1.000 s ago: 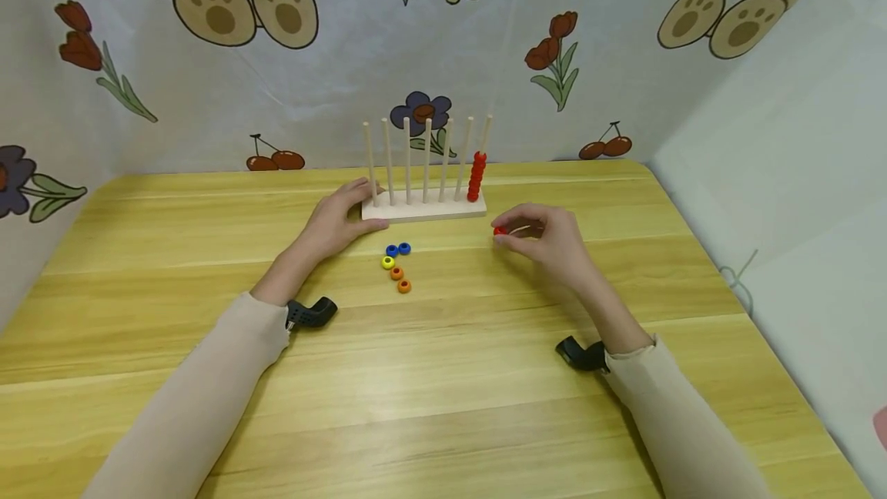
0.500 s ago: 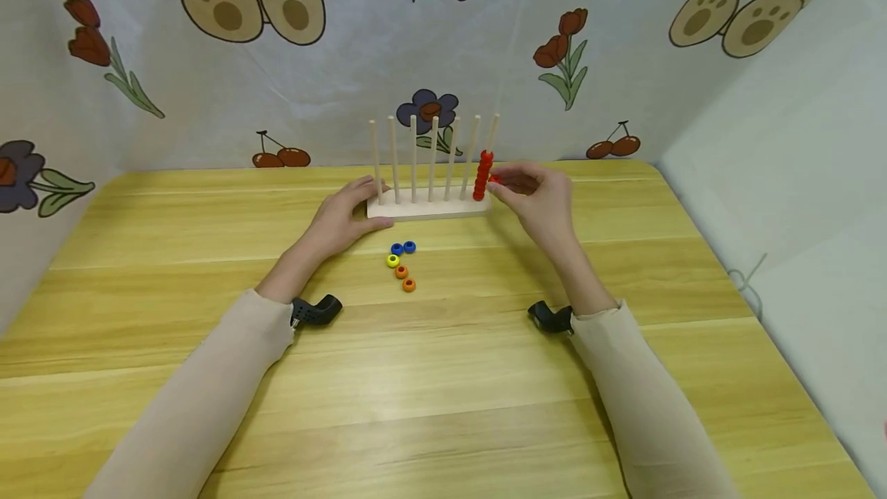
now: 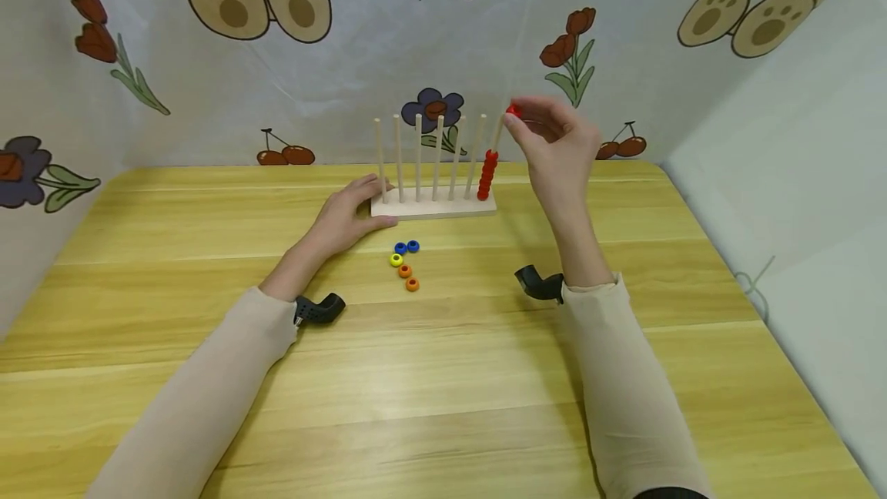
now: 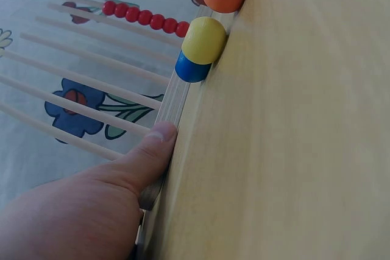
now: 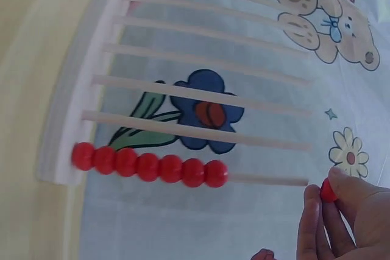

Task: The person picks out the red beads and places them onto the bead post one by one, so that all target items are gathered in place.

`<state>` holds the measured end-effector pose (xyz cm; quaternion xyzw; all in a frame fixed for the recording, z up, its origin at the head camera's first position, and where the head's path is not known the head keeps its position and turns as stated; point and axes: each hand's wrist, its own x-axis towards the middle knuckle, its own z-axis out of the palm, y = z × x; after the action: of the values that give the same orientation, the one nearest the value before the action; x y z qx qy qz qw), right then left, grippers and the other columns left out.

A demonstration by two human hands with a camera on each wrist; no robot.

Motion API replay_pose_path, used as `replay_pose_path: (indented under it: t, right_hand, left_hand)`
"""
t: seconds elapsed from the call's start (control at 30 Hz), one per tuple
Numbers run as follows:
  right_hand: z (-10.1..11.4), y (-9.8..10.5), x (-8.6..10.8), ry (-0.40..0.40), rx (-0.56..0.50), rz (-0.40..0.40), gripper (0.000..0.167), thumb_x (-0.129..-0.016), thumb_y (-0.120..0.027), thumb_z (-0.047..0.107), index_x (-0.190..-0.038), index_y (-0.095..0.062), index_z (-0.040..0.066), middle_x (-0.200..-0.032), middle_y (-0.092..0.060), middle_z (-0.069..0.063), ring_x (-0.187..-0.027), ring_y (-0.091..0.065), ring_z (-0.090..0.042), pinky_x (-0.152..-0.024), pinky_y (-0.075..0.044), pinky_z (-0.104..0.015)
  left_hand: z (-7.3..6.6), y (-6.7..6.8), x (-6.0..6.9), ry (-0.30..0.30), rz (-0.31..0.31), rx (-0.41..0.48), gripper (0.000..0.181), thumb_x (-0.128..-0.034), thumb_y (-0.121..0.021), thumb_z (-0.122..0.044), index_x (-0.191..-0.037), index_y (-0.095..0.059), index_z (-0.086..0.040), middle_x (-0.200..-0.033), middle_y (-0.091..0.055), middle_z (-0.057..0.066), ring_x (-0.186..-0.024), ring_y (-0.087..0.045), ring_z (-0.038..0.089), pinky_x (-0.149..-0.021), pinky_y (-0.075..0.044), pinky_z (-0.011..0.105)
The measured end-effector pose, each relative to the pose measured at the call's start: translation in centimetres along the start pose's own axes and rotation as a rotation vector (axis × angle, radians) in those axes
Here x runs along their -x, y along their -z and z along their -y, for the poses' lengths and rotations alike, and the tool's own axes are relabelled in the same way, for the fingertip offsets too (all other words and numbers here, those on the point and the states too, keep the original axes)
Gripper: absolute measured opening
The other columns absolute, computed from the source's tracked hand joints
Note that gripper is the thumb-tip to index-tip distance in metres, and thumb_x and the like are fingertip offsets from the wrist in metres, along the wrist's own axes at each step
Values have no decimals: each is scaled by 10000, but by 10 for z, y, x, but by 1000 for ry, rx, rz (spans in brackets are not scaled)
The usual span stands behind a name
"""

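Note:
A pale wooden peg rack stands upright near the table's back, with a row of several thin pegs. Red beads are stacked on its rightmost peg; the other pegs are bare. My left hand grips the left end of the base, the thumb along its front edge. Between thumb and fingers, my right hand pinches one red bead at the tip of the rightmost peg. In the right wrist view that bead appears just beyond the peg's end; whether they touch I cannot tell.
In front of the rack lie loose beads: two blue, one yellow and two orange. A patterned cloth hangs behind the wooden table. A white wall borders the right side.
My right hand has carried the red bead from the table area right of the rack up to the rightmost peg's tip. The left hand stays on the base; the view has shifted slightly.

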<state>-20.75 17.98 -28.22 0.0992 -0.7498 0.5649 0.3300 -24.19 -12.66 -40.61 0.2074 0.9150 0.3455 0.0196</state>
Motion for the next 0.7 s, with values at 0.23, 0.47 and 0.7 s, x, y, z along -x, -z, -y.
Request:
replay_pose_path:
  t: [0.23, 0.47, 0.7]
  right_hand:
    - [14, -12, -6, 35, -12, -5, 211, -906, -814, 10, -1103, -787, -60, -1082, -779, -206, -947, -769, -168, -912, -619, -267]
    - [14, -12, -4, 11, 38, 25, 199, -921, -799, 9, -1095, -778, -84, -1077, -770, -234, -979, -763, -225, -921, -621, -293]
    - [13, -8, -1, -29, 76, 77, 224, -955, -770, 52, -1146, -772, -65, -1145, -759, -224, -1061, -738, -281, -934, -613, -274]
  left_hand:
    - [1, 0, 0, -1, -1, -6, 645, -955, -788, -416, -1518, -586, -172, -1694, -373, 147, -1601, -282, 346, -1276, -199, 660]
    - [2, 0, -1, 4, 0, -6, 671, -954, -785, -430, -1537, -567, -179, -1692, -382, 132, -1608, -273, 326, -1279, -195, 657]
    - [1, -1, 0, -1, -4, -1, 659, -953, -793, -402, -1529, -575, -168, -1685, -385, 159, -1603, -279, 341, -1275, -201, 661]
